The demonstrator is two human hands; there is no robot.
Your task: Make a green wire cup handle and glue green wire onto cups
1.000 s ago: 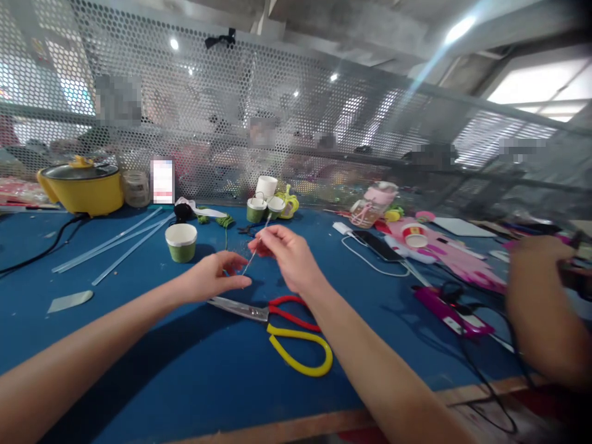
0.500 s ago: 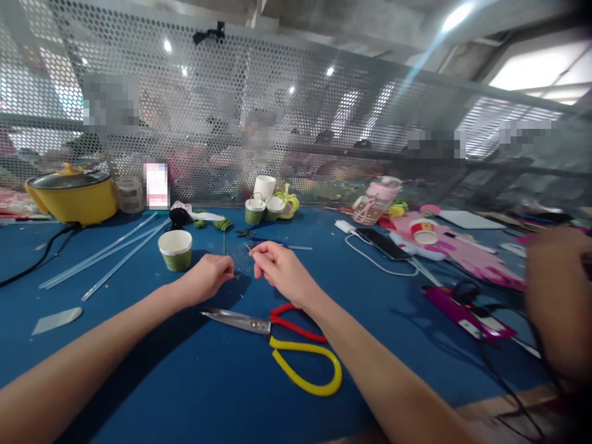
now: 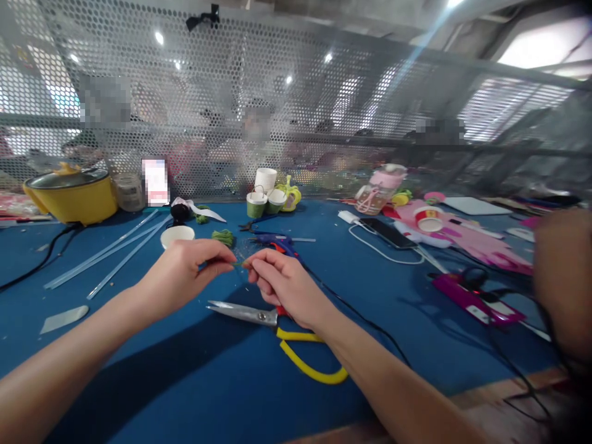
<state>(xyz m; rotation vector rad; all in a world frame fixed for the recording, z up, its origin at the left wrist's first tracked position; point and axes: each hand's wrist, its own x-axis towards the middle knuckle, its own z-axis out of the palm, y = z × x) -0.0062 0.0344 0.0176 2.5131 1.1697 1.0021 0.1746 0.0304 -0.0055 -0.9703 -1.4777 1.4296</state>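
My left hand (image 3: 182, 274) and my right hand (image 3: 280, 280) meet above the blue table (image 3: 194, 370), fingertips almost touching. Both pinch a short, thin green piece (image 3: 239, 264) between them; it is too small to name surely. Just below my hands lie scissors (image 3: 277, 336) with a yellow and a red handle, the blades pointing left. A blue glue gun (image 3: 277, 242) lies just beyond my right hand, its black cord running off to the right. A green paper cup (image 3: 177, 235) sits behind my left hand.
A yellow cooking pot (image 3: 74, 194) stands at the far left, with clear glue sticks (image 3: 115, 250) beside it. Small cups (image 3: 266, 198), a green thread bundle (image 3: 223, 237), a phone (image 3: 386, 232) and pink items (image 3: 444, 231) lie further back. Another person's arm (image 3: 562, 277) is at the right. A perforated metal screen (image 3: 296, 111) closes the back.
My hands first lowered a thin clear stick to the table. Now they are raised, closer together and pinching a small green piece. The view has shifted, revealing the glue gun.
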